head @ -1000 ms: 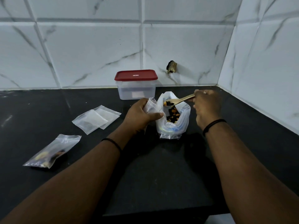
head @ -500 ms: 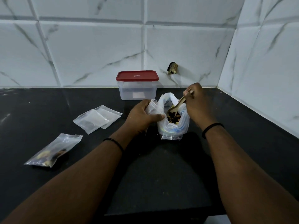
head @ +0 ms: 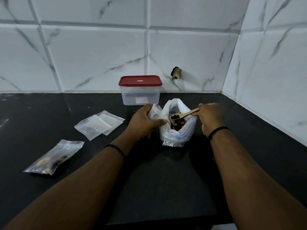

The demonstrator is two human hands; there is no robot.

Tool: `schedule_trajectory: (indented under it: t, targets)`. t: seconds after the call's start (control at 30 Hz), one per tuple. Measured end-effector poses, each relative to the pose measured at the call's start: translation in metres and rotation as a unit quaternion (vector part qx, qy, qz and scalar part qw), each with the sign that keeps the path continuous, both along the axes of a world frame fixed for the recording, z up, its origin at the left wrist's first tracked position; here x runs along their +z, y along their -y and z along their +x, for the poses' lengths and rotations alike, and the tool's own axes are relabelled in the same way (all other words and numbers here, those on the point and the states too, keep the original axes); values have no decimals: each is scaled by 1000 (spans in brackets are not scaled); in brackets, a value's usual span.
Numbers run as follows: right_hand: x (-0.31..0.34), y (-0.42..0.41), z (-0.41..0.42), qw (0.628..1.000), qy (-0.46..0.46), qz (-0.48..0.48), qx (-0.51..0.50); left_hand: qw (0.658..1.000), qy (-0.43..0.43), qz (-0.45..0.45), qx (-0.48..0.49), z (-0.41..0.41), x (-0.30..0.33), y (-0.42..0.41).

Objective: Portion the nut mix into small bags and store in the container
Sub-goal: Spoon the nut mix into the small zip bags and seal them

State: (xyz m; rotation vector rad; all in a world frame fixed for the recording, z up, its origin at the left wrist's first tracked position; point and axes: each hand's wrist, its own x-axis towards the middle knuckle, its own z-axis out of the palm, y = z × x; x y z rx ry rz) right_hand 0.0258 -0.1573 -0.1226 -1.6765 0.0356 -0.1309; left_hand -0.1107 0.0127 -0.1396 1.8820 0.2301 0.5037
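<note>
On the black tabletop point(head: 166, 180), the left hand point(head: 142, 123) grips a small empty bag point(head: 155, 112), fingers curled round it. The right hand point(head: 210, 117) pinches a wooden spoon point(head: 184, 114) loaded with nut mix over the open big bag point(head: 177, 128). The red-lidded container point(head: 140, 90) stands closed behind, near the wall.

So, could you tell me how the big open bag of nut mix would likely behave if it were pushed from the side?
The big bag is thin, crumpled plastic, so it would probably buckle rather than slide as one piece. Its rolled-down mouth stands open over the nut mix, so a hard push might tip it and spill. The nuts low inside likely steady it somewhat.
</note>
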Motion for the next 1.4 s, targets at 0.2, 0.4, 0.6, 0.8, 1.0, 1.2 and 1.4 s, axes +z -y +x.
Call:
schedule_trajectory:
  t: [0.2, 0.4, 0.6, 0.8, 1.0, 1.2, 1.4]
  targets:
    - [26, 3, -26, 994, 57, 98, -4, 1000, 7, 3, -9, -2, 1, 2]
    - [39, -10, -66, 951, 275, 13, 139, 999, 16, -27, -11, 0, -1, -1]
    - [45, -10, -82, 847, 448, 15, 286, 998, 48, -38, 14, -2, 5, -1]
    - [37, -7, -67, 945, 287, 85, 133, 998, 47, -37, 12, -5, 7, 1]
    - [22, 6, -33, 990, 124, 65, -27, 1000, 17, 9, 23, -3, 5, 2]
    - [15, 5, -33, 956, 240, -167, 23, 999, -2, 34, 17, -3, 3, 2]
    - [11, -3, -28, 944, 242, -207, 87, 999, -7, 35, 25, -2, 2, 3]
